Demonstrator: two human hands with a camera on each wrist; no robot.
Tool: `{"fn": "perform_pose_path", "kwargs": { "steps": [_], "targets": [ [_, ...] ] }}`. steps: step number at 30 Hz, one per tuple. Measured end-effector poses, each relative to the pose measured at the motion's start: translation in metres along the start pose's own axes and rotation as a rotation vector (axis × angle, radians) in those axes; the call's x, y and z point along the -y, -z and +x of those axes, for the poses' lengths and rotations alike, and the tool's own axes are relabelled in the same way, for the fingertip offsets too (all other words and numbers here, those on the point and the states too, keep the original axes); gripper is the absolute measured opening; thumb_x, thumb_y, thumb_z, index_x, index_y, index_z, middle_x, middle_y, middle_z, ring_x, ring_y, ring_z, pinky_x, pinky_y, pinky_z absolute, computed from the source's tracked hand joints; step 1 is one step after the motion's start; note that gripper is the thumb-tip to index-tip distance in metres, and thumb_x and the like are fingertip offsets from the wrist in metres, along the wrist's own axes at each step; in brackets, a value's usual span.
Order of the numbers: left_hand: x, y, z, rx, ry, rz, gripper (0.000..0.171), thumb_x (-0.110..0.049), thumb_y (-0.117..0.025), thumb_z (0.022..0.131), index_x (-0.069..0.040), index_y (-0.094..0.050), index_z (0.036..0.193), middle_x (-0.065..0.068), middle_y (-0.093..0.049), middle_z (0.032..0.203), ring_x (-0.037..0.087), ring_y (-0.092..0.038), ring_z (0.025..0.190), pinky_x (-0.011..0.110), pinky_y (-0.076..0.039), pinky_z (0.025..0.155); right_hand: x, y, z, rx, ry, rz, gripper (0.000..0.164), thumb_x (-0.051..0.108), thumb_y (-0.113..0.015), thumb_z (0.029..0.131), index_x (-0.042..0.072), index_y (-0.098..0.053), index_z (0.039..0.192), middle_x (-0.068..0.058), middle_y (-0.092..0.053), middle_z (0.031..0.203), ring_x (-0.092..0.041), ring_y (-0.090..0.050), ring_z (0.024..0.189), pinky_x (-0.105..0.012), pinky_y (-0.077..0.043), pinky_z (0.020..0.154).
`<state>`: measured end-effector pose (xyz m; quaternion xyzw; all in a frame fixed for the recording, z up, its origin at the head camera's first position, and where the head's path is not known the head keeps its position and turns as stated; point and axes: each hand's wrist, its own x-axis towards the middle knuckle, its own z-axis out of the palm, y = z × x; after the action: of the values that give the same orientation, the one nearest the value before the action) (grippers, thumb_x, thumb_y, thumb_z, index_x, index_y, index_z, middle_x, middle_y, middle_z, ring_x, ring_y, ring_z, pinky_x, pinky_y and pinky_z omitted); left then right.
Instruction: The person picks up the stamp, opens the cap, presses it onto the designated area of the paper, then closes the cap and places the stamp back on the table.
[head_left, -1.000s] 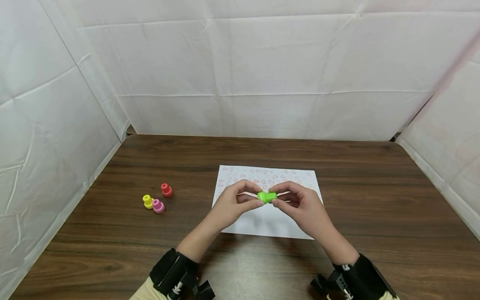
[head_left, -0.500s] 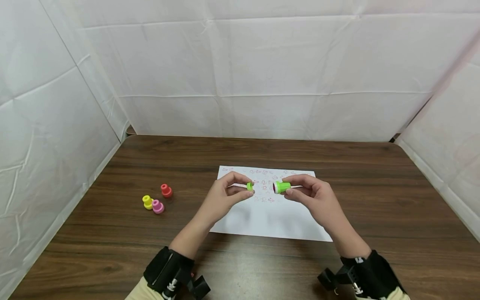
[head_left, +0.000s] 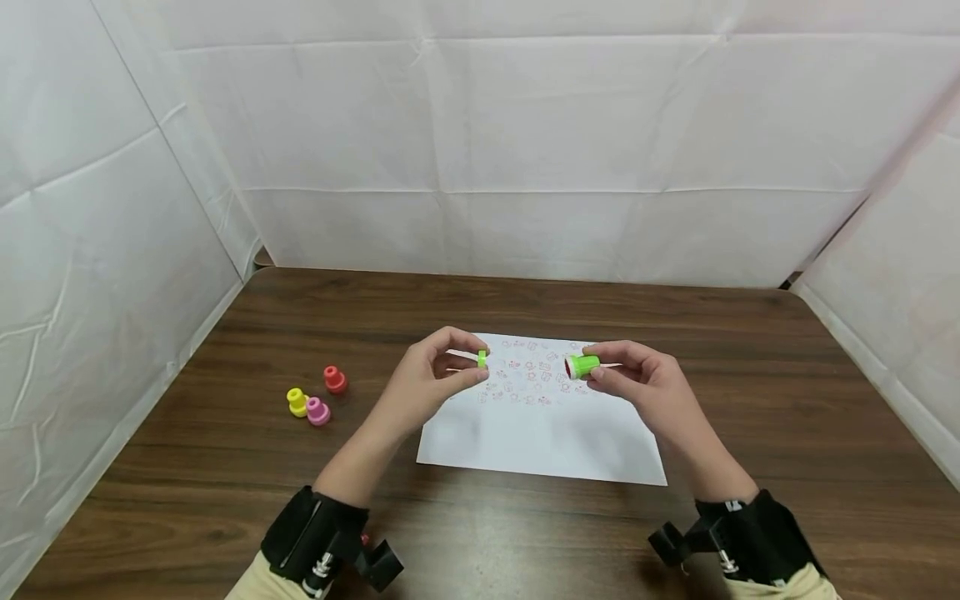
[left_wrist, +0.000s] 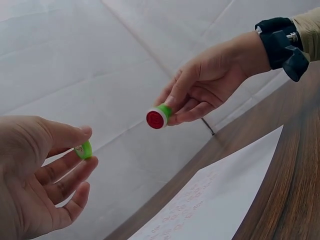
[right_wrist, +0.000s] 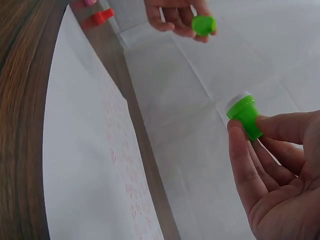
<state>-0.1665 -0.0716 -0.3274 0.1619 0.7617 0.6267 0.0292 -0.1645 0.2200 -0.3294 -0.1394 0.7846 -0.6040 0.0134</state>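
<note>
Between thumb and fingers, my left hand [head_left: 427,379] pinches a small round green cap [head_left: 482,358]. To its right, my right hand [head_left: 645,379] holds a green stamp [head_left: 585,366] by its body. The stamp's red face [left_wrist: 155,120], ringed in white, points left toward the cap and shows in the left wrist view. Both hands are raised over a white sheet of paper [head_left: 540,450] whose far part carries rows of small red stamped prints [head_left: 528,375]. In the right wrist view the stamp [right_wrist: 245,117] and the cap [right_wrist: 203,25] are well apart.
Left of the paper, a red stamp [head_left: 335,380], a yellow stamp [head_left: 297,402] and a pink stamp [head_left: 317,411] stand on the dark wooden table [head_left: 187,500]. White cloth walls [head_left: 525,150] enclose the back and both sides.
The green stamp and its cap were together a second ago; they have come apart. My left hand has moved left with the cap, my right hand right with the stamp.
</note>
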Motion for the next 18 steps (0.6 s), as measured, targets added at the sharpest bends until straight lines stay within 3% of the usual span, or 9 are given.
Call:
{"fn": "perform_pose_path", "kwargs": {
  "steps": [5, 9, 13, 18],
  "targets": [
    [-0.001, 0.001, 0.0, 0.001, -0.003, 0.008, 0.028, -0.005, -0.071, 0.09, -0.004, -0.063, 0.116, 0.015, -0.065, 0.118, 0.024, -0.069, 0.104, 0.032, -0.058, 0.087, 0.001, 0.002, 0.001, -0.052, -0.023, -0.288, 0.028, 0.011, -0.069, 0.094, 0.002, -0.068, 0.12, -0.009, -0.072, 0.107, -0.012, -0.069, 0.088, -0.019, -0.058, 0.078],
    [-0.001, 0.002, -0.001, 0.004, -0.006, 0.013, 0.028, -0.005, -0.071, 0.09, -0.003, -0.063, 0.116, 0.014, -0.064, 0.119, 0.024, -0.069, 0.103, 0.029, -0.058, 0.086, -0.002, 0.002, 0.002, -0.065, -0.011, -0.527, 0.025, 0.009, -0.07, 0.093, 0.009, -0.071, 0.118, -0.012, -0.074, 0.108, -0.019, -0.07, 0.091, -0.028, -0.059, 0.079],
    [0.0, 0.003, -0.002, 0.009, -0.013, 0.019, 0.028, -0.005, -0.071, 0.09, -0.002, -0.062, 0.117, 0.016, -0.064, 0.12, 0.024, -0.068, 0.103, 0.029, -0.057, 0.087, -0.007, 0.0, 0.004, -0.039, 0.032, -0.644, 0.025, 0.004, -0.069, 0.091, 0.006, -0.073, 0.116, -0.012, -0.074, 0.107, -0.022, -0.071, 0.091, -0.04, -0.061, 0.084],
    [0.001, 0.003, -0.002, 0.013, -0.016, 0.024, 0.027, -0.005, -0.07, 0.091, -0.001, -0.062, 0.117, 0.017, -0.064, 0.121, 0.025, -0.068, 0.104, 0.031, -0.058, 0.088, -0.015, -0.003, 0.009, 0.003, 0.053, -0.72, 0.024, 0.002, -0.07, 0.09, 0.004, -0.074, 0.113, -0.011, -0.074, 0.107, -0.022, -0.069, 0.092, -0.041, -0.061, 0.084]
  ]
}}
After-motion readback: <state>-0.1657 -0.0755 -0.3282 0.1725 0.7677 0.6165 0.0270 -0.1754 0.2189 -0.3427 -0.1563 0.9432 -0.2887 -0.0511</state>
